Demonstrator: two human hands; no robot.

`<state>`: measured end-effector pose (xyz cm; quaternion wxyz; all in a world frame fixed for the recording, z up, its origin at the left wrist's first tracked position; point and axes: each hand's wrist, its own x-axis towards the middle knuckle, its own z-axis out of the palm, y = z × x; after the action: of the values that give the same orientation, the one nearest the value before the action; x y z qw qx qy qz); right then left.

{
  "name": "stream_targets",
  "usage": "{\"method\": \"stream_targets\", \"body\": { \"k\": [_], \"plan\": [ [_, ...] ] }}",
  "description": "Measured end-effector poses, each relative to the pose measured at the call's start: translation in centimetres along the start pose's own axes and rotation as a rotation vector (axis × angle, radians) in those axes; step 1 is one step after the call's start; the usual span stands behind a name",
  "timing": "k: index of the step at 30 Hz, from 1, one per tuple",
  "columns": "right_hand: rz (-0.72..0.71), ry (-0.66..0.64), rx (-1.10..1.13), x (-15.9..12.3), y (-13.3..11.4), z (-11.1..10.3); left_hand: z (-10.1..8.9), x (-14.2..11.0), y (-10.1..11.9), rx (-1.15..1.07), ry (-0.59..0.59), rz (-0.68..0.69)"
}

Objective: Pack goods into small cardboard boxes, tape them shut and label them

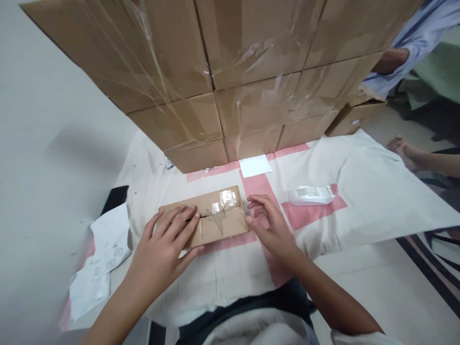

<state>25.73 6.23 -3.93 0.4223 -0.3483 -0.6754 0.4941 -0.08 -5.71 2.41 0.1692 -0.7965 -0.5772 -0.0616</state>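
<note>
A small flat cardboard box (215, 230) lies on the cloth-covered table before me. Shiny clear tape covers part of its top near the right end, and dark scribbles mark its middle. A dark slit runs along the top by my fingers. My left hand (168, 235) rests flat on the left part of the box with its fingers spread. Just off the box's right end is my right hand (268, 223), fingers loosely curved and apart, with nothing seen in it. To the right of that hand lies a white tape dispenser (311, 195).
Large taped cardboard boxes (251, 105) form a wall behind the table. A white paper (256, 166) lies at their foot. At left are drawn-on sheets (104, 254) and a black object (115, 199). A small open box (354, 117) and another person's sleeve (420, 43) are at right.
</note>
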Motion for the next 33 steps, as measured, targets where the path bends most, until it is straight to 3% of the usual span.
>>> {"method": "stream_targets", "body": {
  "k": [4,6,7,9,11,13,15,16,18,25,29,33],
  "plan": [
    [-0.032,0.238,-0.103,-2.0,1.7,-4.4,-0.3,1.8,4.7,-0.192,0.339,0.083],
    [-0.062,0.401,-0.213,-2.8,2.8,-7.7,1.0,3.4,8.6,-0.444,0.477,0.197],
    [-0.078,0.476,-0.276,-3.0,3.5,-9.5,2.0,4.5,10.8,-0.576,0.483,0.249],
    [-0.083,0.597,-0.404,-2.9,4.8,-13.4,4.8,7.3,15.2,-0.777,0.399,0.246],
    [-0.022,0.605,-0.492,-2.3,6.3,-17.0,8.1,10.9,18.9,-0.912,0.254,0.078],
    [0.065,0.431,-0.487,-1.5,7.6,-19.7,11.3,14.8,21.1,-1.011,0.103,-0.144],
    [0.114,0.188,-0.428,-0.7,8.6,-21.3,13.9,18.2,21.6,-1.055,0.03,-0.293],
    [0.12,0.1,-0.407,-0.4,9.0,-21.6,14.9,19.6,21.3,-1.072,0.003,-0.319],
    [0.104,0.044,-0.406,-0.1,9.2,-21.4,16.2,21.4,20.3,-1.091,-0.041,-0.304],
    [-0.08,0.159,-0.648,-1.3,6.9,-17.2,16.2,22.4,17.8,-1.218,-0.035,-0.229],
    [-0.008,0.219,-0.71,-2.0,6.8,-15.2,16.9,22.4,17.8,-1.369,-0.101,-0.239],
    [0.146,0.263,-0.522,-2.2,7.2,-14.6,17.9,22.2,17.8,-1.353,-0.069,-0.192]
  ]
}}
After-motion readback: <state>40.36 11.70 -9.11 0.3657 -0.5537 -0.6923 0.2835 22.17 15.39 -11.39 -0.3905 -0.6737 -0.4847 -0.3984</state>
